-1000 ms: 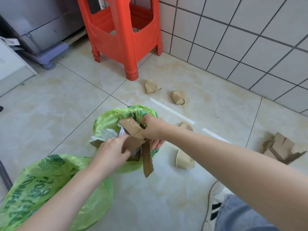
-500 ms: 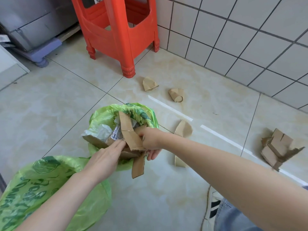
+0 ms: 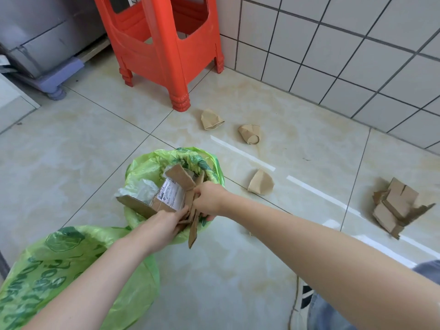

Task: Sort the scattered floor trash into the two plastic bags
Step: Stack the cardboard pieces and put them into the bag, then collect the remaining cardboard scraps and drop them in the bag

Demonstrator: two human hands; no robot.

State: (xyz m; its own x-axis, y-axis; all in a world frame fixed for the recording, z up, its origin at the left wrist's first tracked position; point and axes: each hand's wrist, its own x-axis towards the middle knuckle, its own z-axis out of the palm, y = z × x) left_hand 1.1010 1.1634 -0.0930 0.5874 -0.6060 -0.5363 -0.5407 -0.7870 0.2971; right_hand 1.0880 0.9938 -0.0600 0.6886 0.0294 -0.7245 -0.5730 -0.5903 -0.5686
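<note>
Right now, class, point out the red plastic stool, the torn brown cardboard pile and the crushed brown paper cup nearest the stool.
Red plastic stool point(image 3: 164, 44), head view, front panel.
Torn brown cardboard pile point(image 3: 395, 206), head view, top flap.
Crushed brown paper cup point(image 3: 210, 119), head view, side wall.

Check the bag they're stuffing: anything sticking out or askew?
Yes. The cardboard both hands, left and right, grip is only partly inside the far green bag; one strip hangs out over its near rim, toward the floor.

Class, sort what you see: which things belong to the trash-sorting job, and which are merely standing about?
Job: far bag, near bag, cardboard gripped by left hand and right hand, three crushed cups, cardboard pile.
Standing about: red stool, grey appliance.
</note>
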